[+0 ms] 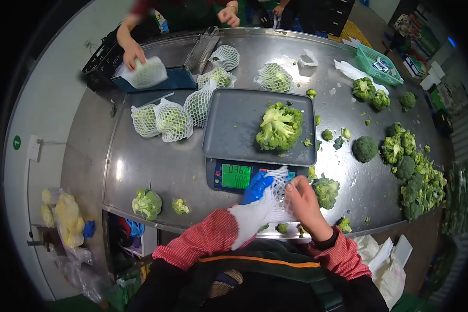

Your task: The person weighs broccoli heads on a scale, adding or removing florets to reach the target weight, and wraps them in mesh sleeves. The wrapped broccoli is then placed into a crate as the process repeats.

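My left hand (258, 187), in a blue glove, is closed on a white foam net sleeve (280, 195) in front of the scale. White material (252, 216) lies over that wrist and forearm. Opposite it, my bare right hand (304, 200) pinches the net's right side between thumb and fingers. Just beyond both hands, a broccoli head (281, 127) rests stem-up on the grey scale pan (231, 130). The scale's green display (236, 176) is lit. Beside my right hand sits another broccoli head (326, 192).
Netted broccoli heads (172, 120) lie left of the scale. A broccoli pile (413, 171) and a green basket (379, 65) are on the right. Across the metal table (156, 166), another person's hand (134, 54) holds a netted head over a blue crate (179, 79).
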A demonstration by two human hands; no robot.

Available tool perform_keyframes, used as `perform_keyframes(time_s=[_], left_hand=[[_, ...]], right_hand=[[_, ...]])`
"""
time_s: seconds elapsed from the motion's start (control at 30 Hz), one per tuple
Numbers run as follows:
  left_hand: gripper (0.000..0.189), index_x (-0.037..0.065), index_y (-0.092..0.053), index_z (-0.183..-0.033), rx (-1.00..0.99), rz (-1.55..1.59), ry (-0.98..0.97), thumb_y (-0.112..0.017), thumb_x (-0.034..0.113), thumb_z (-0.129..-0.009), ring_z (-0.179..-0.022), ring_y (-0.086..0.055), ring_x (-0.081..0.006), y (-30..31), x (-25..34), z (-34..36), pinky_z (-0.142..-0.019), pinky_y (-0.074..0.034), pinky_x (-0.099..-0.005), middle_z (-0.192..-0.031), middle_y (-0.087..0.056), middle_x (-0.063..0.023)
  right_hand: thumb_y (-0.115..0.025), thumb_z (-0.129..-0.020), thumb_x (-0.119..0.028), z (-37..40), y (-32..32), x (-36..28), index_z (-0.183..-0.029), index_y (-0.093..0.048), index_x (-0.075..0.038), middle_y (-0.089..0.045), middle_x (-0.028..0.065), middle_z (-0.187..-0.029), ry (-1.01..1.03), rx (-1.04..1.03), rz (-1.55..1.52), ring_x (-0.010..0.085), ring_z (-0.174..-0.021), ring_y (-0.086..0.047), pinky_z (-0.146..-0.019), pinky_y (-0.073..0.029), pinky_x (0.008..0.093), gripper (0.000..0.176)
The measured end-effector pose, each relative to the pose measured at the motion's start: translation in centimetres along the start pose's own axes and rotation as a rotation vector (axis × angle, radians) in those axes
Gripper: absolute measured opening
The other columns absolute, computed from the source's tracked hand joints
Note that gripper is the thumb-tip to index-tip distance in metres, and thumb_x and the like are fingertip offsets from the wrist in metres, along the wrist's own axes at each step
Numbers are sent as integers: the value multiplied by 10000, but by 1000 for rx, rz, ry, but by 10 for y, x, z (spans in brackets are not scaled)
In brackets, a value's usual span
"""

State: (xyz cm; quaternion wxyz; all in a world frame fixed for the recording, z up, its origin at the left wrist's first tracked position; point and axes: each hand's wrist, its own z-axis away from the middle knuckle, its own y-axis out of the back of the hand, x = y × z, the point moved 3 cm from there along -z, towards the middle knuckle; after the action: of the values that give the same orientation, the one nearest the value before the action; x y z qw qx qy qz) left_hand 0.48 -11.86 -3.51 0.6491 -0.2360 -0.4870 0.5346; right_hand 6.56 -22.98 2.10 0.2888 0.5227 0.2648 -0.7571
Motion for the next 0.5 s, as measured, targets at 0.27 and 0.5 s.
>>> perform_keyframes(time_s=[0.27, 0.5], left_hand=[[297, -24, -584, -1122, -634, -1253, -446, -581, 84, -845, -948, -589, -190, -12, 59, 13, -869, -465, -295, -1098, -615, -118], [360, 9, -655, -1035, -190, -1369, 36, -610, 325, -869, -830, -620, -191, -26, 145, -50, -781, -487, -327, -907, -673, -125]], right_hand=[[-648, -812, -133, -22, 12, -20, -926, -640, -46, -636, -17, -842, -51, -243, -202, 49, -740, -547, -674, -446, 218, 144], [-563, -832, -94, -82, 62, -68, -953, -625, 12, -635, 38, -783, 24, 72, -61, 111, -660, -567, -596, -468, 277, 173]])
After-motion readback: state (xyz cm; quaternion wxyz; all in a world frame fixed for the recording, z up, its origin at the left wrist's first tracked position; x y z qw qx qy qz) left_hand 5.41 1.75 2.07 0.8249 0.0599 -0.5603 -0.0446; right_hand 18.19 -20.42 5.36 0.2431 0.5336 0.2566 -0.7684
